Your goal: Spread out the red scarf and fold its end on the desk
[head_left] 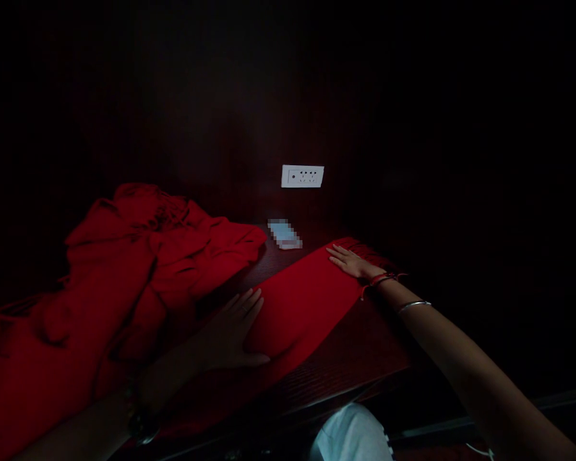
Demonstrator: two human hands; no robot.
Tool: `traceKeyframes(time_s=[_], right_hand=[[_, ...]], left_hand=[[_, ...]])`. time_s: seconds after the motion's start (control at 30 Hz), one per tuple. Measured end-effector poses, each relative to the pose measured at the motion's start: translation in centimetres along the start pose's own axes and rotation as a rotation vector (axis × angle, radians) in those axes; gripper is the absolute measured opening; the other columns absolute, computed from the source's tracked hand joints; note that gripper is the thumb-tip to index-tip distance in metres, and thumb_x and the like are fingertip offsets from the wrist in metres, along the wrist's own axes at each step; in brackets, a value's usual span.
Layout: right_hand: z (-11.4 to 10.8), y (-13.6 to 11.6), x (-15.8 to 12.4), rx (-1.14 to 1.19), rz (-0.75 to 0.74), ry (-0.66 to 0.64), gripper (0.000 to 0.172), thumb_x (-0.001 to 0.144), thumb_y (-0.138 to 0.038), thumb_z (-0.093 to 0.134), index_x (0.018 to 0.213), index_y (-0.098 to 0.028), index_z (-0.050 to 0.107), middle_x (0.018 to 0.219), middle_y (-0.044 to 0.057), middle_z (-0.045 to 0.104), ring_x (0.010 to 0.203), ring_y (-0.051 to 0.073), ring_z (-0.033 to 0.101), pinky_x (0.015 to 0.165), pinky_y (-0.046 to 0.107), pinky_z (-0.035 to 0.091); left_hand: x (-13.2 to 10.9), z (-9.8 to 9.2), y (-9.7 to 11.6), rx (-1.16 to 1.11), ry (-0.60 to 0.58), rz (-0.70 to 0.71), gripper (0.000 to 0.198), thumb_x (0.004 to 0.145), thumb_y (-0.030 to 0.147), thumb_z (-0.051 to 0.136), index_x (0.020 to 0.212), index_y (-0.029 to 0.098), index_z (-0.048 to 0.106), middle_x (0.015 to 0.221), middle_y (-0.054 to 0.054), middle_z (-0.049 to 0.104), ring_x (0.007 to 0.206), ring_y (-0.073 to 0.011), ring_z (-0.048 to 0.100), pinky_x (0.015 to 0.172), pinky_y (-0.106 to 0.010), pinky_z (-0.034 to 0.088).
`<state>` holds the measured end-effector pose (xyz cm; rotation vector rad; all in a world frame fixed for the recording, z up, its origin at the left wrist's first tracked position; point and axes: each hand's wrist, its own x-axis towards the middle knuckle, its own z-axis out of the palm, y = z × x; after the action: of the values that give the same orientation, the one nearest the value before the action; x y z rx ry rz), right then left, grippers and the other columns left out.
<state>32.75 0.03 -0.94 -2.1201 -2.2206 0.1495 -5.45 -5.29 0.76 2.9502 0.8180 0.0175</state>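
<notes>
A long strip of red cloth (292, 304) lies flat across a dark wooden surface, running from lower left to upper right. My left hand (233, 330) rests on its left part, fingers spread and thumb apart, in deep shadow. Near the far right end of the strip, my right hand (348, 259) lies flat on the cloth with its fingers stretched out. A bulky, rumpled heap of red fringed fabric (173, 237) sits to the left; whether it joins the strip I cannot tell, since my left arm and the dark hide that part.
Behind the strip lies a flat, pixelated phone-like object (284, 234). A white power socket (302, 176) is set in the dark back wall. The wooden tabletop (350, 358) ends at a front edge, with a light-coloured clothed knee (352, 435) below it.
</notes>
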Motion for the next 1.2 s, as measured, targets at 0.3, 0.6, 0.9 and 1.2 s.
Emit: traceKeyframes(time_s=[0.3,0.6,0.9,1.2], right_hand=[[-0.2,-15.3,-10.2,0.119,-0.487,-0.001,0.064,0.085,-0.055,0.023,0.137,-0.020,0.011,0.143,0.006,0.008,0.130,0.021,0.006,0.106,0.041,0.010],[0.2,-4.9,-8.7,0.009,-0.082,-0.060,0.067,0.083,-0.058,0.018,0.137,-0.018,0.014,0.142,0.007,0.010,0.130,0.023,0.007,0.105,0.042,0.010],[-0.9,-14.1,-9.1,0.128,-0.339,0.024,0.073,0.081,-0.062,0.022,0.137,-0.016,0.010,0.143,0.009,0.007,0.130,0.023,0.004,0.106,0.041,0.010],[0.9,-8.2,-7.0,0.037,-0.099,-0.046,0.077,0.080,-0.065,0.016,0.137,-0.013,0.015,0.143,0.010,0.008,0.130,0.025,0.004,0.106,0.041,0.010]], left_hand=[[0.2,0.8,-0.5,-0.001,0.038,0.003,0.095,0.067,0.070,0.037,0.133,0.003,0.020,0.139,-0.020,0.016,0.128,-0.0311,0.011,0.103,-0.044,0.014],[0.3,1.0,-0.5,0.032,0.096,0.017,0.086,0.068,0.059,0.044,0.131,0.005,0.023,0.139,-0.019,0.019,0.128,-0.0299,0.014,0.103,-0.043,0.016],[0.2,0.4,-0.4,0.041,0.078,0.015,0.089,0.068,0.064,0.041,0.132,0.005,0.023,0.138,-0.020,0.021,0.127,-0.0310,0.015,0.102,-0.043,0.018],[0.3,0.6,-0.4,0.028,0.064,0.003,0.090,0.066,0.061,0.045,0.131,0.002,0.024,0.138,-0.021,0.019,0.127,-0.0318,0.014,0.103,-0.044,0.018]])
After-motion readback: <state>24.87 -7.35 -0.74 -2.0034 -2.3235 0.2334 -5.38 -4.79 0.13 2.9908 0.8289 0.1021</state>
